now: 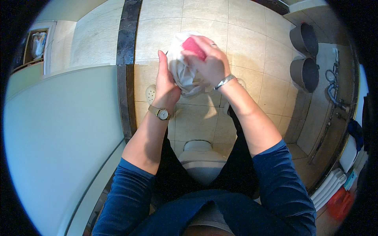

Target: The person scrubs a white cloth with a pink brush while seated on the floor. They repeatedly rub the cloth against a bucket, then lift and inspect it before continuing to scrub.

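A bundled white and greyish cloth (186,73) lies across my left hand (167,78), whose thumb stands up at the cloth's left edge; the other fingers are hidden beneath it. My right hand (208,57) is closed around a pink brush or sponge-like object (193,47), pressed against or just over the cloth's upper part. That hand is slightly blurred, so the object's exact kind cannot be told. A loose end of cloth hangs below the bundle. A watch is on the left wrist, a metal bangle on the right.
Below my hands is a tiled floor (198,121). A white toilet (202,168) is between my legs. Two dark buckets (304,73) stand at the right, near a hose (333,94). A frosted panel (62,141) is at the left, folded white towels (329,188) at the lower right.
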A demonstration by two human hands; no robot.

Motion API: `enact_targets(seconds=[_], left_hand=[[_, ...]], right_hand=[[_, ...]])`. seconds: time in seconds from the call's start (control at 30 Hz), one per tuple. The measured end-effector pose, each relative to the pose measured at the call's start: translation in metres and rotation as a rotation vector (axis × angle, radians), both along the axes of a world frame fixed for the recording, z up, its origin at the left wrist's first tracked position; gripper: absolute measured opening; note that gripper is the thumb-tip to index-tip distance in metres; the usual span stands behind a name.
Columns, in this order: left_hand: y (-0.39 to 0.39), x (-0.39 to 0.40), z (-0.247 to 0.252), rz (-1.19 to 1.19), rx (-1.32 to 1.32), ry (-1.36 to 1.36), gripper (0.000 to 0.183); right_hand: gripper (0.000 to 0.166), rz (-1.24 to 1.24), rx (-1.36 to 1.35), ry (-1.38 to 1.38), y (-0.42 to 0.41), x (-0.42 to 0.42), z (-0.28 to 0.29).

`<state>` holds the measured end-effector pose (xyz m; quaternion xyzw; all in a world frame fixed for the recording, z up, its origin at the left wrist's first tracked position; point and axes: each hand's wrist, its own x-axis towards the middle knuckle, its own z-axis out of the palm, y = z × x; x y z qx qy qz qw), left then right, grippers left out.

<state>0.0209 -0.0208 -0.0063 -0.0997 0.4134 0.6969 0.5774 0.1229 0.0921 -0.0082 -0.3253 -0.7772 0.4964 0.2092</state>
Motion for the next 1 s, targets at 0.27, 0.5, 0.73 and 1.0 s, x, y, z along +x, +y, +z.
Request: enact_targets(seconds=[0.27, 0.5, 0.73, 1.0], left_hand=[[-0.001, -0.002, 0.004, 0.036, -0.066, -0.065, 0.081], [-0.001, 0.000, 0.001, 0.067, -0.090, -0.035, 0.083], [0.000, 0.000, 0.000, 0.037, -0.075, -0.098, 0.083], [-0.002, -0.001, 0.001, 0.018, -0.085, -0.013, 0.084]], right_hand=[[0.058, 0.069, 0.298, -0.079, -0.027, -0.004, -0.005], [0.066, -0.028, 0.284, -0.139, -0.013, -0.001, 0.001], [0.064, -0.161, 0.095, -0.235, 0.004, 0.001, -0.007], [0.067, -0.116, 0.152, -0.269, 0.007, 0.002, -0.011]])
